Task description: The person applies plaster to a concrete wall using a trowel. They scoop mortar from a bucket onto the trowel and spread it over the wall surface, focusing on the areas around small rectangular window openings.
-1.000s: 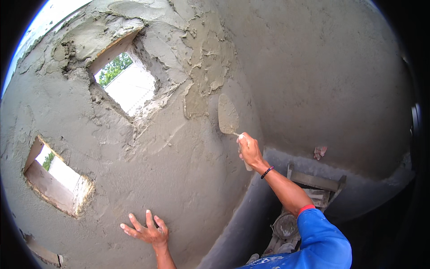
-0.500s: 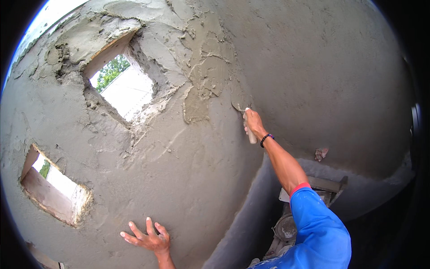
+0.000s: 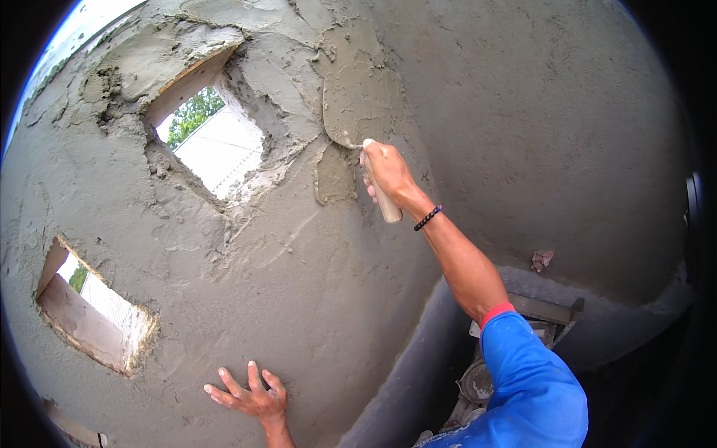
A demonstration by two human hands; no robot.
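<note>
Sitting at the far left, a low window hole [image 3: 81, 319] is piercing the grey plastered wall [image 3: 246, 299], while a higher window hole [image 3: 187, 84] is showing up and to its right. Below the higher one, the left hand [image 3: 254, 397] is bracing against the plaster — fingers spread, holding nothing — and is staying well apart from the trowel [image 3: 347, 128]. Farther right, a rough mortar patch [image 3: 336, 178] is lying just under the blade [image 3: 349, 110], which is resting more or less flat on the wall between the higher hole and the inner corner. The right hand [image 3: 385, 173] is the nearer one: its fingers are wrapping the handle [image 3: 388, 207]. The trowel's long axis is slanting — handle end pointing down and right, blade reaching up and left beyond the knuckles. Beyond the corner, the adjoining wall [image 3: 538, 134] is curving away.
</note>
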